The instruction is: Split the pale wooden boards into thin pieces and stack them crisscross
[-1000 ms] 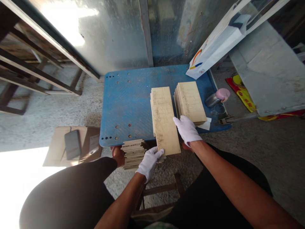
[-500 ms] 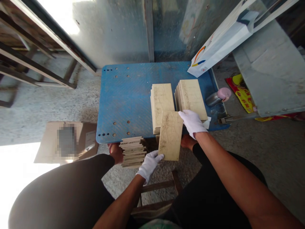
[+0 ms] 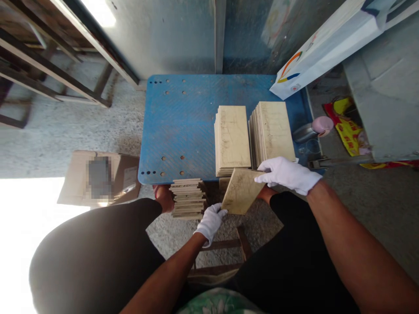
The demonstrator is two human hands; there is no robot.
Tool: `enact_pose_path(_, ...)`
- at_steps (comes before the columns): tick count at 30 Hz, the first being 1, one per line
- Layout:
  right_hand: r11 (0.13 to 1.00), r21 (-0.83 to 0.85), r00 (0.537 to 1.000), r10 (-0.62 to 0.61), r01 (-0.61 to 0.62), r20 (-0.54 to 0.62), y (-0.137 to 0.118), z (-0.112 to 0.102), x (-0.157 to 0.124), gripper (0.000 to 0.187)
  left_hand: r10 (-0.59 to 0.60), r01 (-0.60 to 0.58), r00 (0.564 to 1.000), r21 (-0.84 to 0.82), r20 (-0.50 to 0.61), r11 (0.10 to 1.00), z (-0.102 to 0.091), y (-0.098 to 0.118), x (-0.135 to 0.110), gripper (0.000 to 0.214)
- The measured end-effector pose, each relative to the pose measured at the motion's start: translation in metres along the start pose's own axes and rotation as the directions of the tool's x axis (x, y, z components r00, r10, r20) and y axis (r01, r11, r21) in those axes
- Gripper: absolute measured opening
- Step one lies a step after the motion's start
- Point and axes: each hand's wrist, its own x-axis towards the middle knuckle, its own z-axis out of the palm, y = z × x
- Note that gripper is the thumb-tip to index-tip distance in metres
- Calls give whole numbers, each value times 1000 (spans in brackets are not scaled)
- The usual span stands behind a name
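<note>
Between my two white-gloved hands a thin, pale wooden board (image 3: 242,192) with dark streaks is held tilted, just off the near edge of the blue table. My left hand (image 3: 211,221) pinches its lower left corner. At its upper right corner, my right hand (image 3: 284,175) grips between thumb and fingers. Behind the board stand two stacks of similar boards, a left stack (image 3: 231,137) and a right stack (image 3: 274,130). Left of the held board, below the table edge, another pile of boards (image 3: 188,199) shows its edges.
The blue table (image 3: 176,126) has holes near its left corners. A white paper bag (image 3: 314,56) leans at its back right; a pink-lidded flask (image 3: 310,130) lies near the right edge. On the floor at left sits a cardboard box (image 3: 77,179). A wooden stool (image 3: 224,245) shows between my legs.
The board has tipped from nearly facing me to a steeper, slanted angle. My right hand has turned and shifted right and lower at its corner. The whole view has moved slightly.
</note>
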Motion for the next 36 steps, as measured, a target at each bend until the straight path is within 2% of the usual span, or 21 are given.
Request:
enact_pose_path(3,974,-209,996,-88,91,26,1,14,0,10,-18,20,1000,86,-22,996,0,-9,-2,29)
enact_pose_path(6,929,-333,987,-156,162,47,5,34,5,8,-1,8,999,166,-44,986,1,-7,-4,38)
enact_pose_path(9,890,-420,983,-175,179,47,13,58,12,6,20,-2,997,231,-77,973,1,4,-4,50)
enact_pose_path(13,852,-486,977,-211,196,26,29,86,27,6,-31,72,986,249,-164,966,0,13,-1,68)
enact_pose_path(15,847,-504,980,-198,173,4,37,95,36,8,-42,83,985,242,-169,967,1,14,2,73)
enact_pose_path(19,842,-523,982,-185,135,-44,52,101,49,10,-21,48,991,203,-130,978,3,17,7,75)
enact_pose_path(27,829,-557,979,-158,58,-132,77,111,57,13,19,-10,993,75,-116,997,6,40,8,75)
enact_pose_path(30,839,-541,979,-157,63,-130,82,115,58,14,41,-41,991,3,-124,999,9,41,7,80)
enact_pose_path(36,855,-514,973,-175,76,-148,83,115,61,17,3,-10,990,-53,-140,999,17,43,8,94)
